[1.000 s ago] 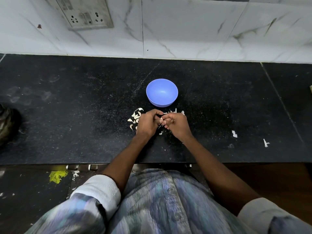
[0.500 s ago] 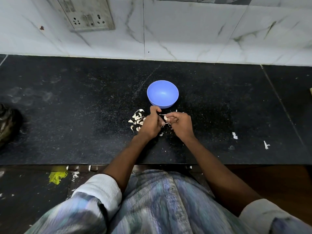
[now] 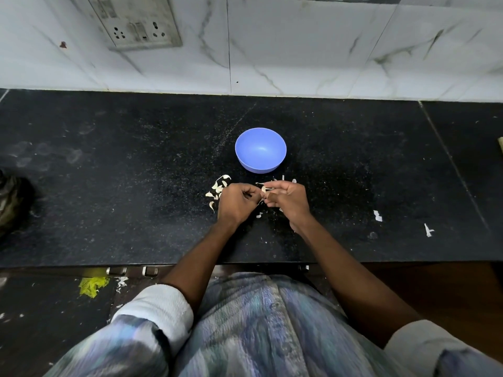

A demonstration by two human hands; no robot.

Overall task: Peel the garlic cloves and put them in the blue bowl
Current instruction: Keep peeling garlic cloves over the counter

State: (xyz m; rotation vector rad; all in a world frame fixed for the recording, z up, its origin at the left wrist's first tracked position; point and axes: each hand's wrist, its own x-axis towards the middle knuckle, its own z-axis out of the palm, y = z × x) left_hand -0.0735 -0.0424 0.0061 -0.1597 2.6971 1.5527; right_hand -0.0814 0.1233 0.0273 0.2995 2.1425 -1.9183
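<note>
The blue bowl (image 3: 260, 149) stands upright on the black stone surface (image 3: 109, 186), roughly midway between the wall tiles and the near edge. Its inside looks bare; nothing shows in it.

Just on the near side of the bowl, both hands work close together above the surface. The left hand (image 3: 237, 204) is curled into a loose fist, knuckles up, its thumb and forefinger drawn in toward the right hand. The right hand (image 3: 289, 200) is turned partly palm-up, its fingers (image 3: 273, 184) bent and pinched narrowly on a small pale garlic clove (image 3: 263, 189), which sits between the two hands, near the bowl's near rim but apart from it. Whether the left hand's fingertips also grip the clove or only a strip of its skin cannot be told; the contact point is too small and partly hidden.

A scatter of pale garlic skins (image 3: 217, 187) lies on the surface beside the bowl's near left, touching the outer side of the left hand. A few more flecks (image 3: 258, 214) lie below the gap between the hands, nearer the person than the bowl.

Farther to the bowl's right, well apart from it, two white scraps (image 3: 377, 215) rest on the surface. On the tiled wall beyond the bowl and to its left is a grimy switch and socket plate (image 3: 138, 21). A dark object (image 3: 11, 202) sits at the surface's far left edge, cut off by the frame and too dim to name. The person wears a patterned shirt with rolled sleeves (image 3: 160, 314).
</note>
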